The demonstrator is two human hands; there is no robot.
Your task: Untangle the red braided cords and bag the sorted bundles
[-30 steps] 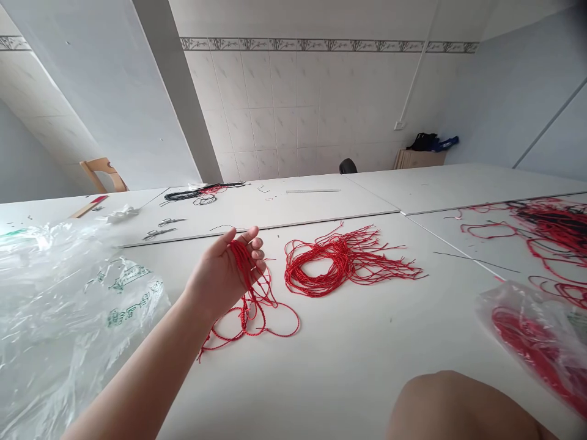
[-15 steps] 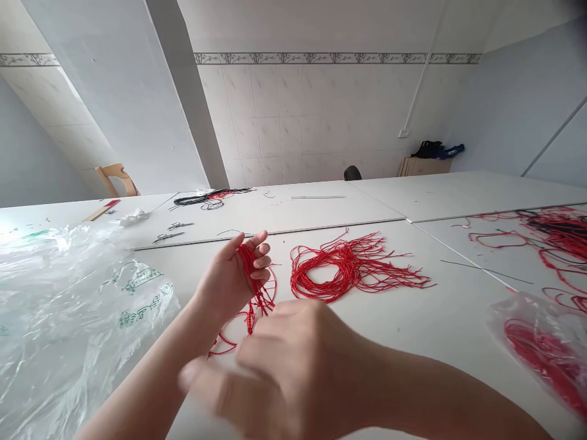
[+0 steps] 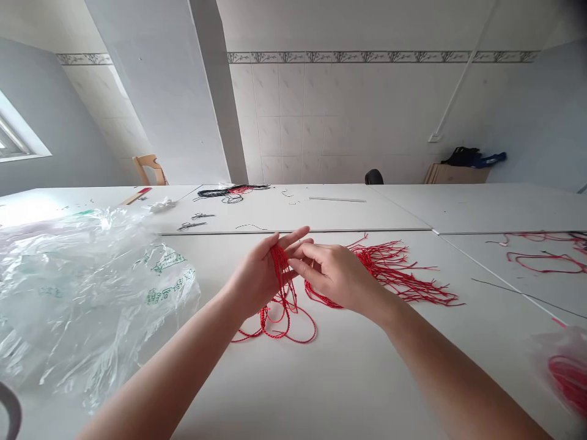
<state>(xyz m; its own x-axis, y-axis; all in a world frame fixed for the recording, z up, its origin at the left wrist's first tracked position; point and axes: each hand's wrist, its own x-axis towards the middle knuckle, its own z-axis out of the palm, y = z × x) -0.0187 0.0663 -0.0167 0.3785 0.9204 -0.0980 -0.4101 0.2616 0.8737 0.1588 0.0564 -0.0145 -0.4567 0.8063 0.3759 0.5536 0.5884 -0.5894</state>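
As the red cord (image 3: 285, 324) hung draped across the left hand (image 3: 259, 281), fingers apart, its long run fell downward onto the white table (image 3: 367, 379), right hand (image 3: 334, 275) just beside it, fingers together.

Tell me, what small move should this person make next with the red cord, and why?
Probably the right hand should pinch the red cords lying across the left hand: its fingers are already beside them, and the cords hang down in loose loops onto the table.
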